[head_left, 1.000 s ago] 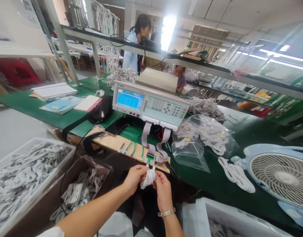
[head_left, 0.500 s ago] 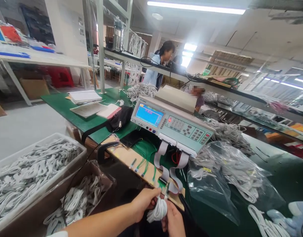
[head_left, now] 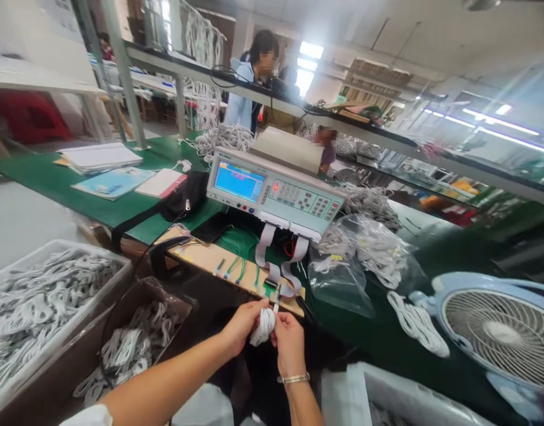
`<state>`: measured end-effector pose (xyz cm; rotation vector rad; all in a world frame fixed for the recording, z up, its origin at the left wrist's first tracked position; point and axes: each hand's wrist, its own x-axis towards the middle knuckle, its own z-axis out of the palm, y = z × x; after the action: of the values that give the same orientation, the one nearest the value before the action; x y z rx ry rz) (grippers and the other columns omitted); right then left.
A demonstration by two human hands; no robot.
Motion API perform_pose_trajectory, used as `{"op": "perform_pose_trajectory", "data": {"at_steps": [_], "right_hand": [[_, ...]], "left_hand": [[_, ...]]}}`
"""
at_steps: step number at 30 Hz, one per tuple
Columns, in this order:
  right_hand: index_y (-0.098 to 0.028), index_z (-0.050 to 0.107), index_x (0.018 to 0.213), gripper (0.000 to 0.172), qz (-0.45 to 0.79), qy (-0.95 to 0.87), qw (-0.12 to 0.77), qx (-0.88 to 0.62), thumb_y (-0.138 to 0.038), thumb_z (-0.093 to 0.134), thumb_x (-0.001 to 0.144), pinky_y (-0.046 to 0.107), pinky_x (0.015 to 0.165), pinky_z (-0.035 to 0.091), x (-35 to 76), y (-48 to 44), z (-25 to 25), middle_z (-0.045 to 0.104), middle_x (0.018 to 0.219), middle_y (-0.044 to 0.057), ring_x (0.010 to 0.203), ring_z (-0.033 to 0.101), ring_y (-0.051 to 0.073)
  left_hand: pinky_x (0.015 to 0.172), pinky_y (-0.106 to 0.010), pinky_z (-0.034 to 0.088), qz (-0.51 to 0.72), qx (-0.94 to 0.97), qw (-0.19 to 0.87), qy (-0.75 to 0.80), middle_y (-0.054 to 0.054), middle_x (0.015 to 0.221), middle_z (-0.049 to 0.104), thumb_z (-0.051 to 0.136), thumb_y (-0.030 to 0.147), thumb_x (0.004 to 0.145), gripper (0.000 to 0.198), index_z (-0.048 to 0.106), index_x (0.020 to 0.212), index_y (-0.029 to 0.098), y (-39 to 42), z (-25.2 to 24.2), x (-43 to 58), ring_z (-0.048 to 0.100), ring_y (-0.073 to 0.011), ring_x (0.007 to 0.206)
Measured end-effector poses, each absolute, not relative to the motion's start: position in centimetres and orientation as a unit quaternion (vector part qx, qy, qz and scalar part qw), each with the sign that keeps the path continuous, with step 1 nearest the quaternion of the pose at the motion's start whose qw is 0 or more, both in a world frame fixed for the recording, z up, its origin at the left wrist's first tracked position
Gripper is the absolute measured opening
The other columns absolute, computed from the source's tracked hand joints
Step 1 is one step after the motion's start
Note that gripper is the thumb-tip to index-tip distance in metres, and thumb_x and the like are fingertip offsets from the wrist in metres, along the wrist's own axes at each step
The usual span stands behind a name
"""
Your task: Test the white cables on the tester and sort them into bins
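A coiled white cable (head_left: 265, 326) hangs between my two hands at the front edge of a wooden board (head_left: 196, 254). My left hand (head_left: 244, 324) is closed on the coil's left side, its fingertips near the small green circuit board (head_left: 269, 290). From the right, my right hand (head_left: 290, 338) pinches the cable close to its white end (head_left: 276, 307). Whether that end touches the circuit board, I cannot tell. Grey ribbon cables (head_left: 263, 244) run from the board up to a bench tester (head_left: 276, 192) with a lit blue screen.
At the left stand a white bin (head_left: 121, 269) and a carton (head_left: 183, 293), both with coiled cables. Plastic bags of cables (head_left: 343, 284), a loose cable coil (head_left: 417, 324) and a blue fan (head_left: 498, 331) are on the right. A person (head_left: 240, 89) is behind the shelf.
The view has swung right and down, bringing the whole fan and a bin at the lower right into sight. Both hands stay on the cable at the board's edge.
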<state>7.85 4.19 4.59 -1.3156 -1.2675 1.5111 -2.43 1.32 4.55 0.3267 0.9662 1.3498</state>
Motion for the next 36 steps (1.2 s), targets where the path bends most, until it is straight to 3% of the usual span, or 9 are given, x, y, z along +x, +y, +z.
{"op": "perform_pose_trajectory", "data": {"at_steps": [6,21,28,36], "right_hand": [[-0.014,0.057,0.066,0.03,0.574,-0.522,0.377,-0.506,-0.043,0.059,0.067,0.017,0.033,0.027,8.6,3.5,4.9,0.048,0.045,-0.004,0.038,0.04,0.007],[-0.014,0.057,0.069,0.024,0.764,-0.4,0.32,-0.391,-0.037,0.059,0.069,0.016,0.037,0.02,8.6,4.8,5.1,0.042,0.05,-0.006,0.041,0.031,0.004],[-0.014,0.054,0.069,0.025,0.739,-0.422,0.315,-0.42,-0.038,0.058,0.07,0.016,0.036,0.017,8.8,5.0,4.6,0.041,0.051,-0.005,0.04,0.028,0.004],[-0.013,0.055,0.069,0.026,0.735,-0.439,0.316,-0.408,-0.039,0.056,0.073,0.016,0.037,0.016,8.7,5.1,4.3,0.039,0.051,-0.005,0.041,0.026,0.004]], "left_hand": [[0.045,-0.022,0.034,0.63,0.121,0.666,0.38,0.002,0.052,0.054,0.055,0.046,0.067,0.032,0.049,0.065,0.015,1.0,4.0,-2.0,0.049,-0.0101,0.045],[0.045,-0.024,0.037,0.632,0.101,0.674,0.369,0.001,0.052,0.055,0.052,0.047,0.069,0.032,0.047,0.07,0.016,1.2,3.2,-1.6,0.051,-0.0128,0.044],[0.045,-0.021,0.034,0.641,0.085,0.658,0.387,0.002,0.05,0.05,0.058,0.05,0.062,0.038,0.049,0.068,0.013,1.2,3.6,-1.6,0.048,-0.0098,0.045],[0.045,-0.02,0.033,0.64,0.09,0.656,0.39,0.003,0.052,0.05,0.057,0.049,0.065,0.035,0.048,0.068,0.015,1.1,3.1,-1.5,0.047,-0.009,0.045]]}}
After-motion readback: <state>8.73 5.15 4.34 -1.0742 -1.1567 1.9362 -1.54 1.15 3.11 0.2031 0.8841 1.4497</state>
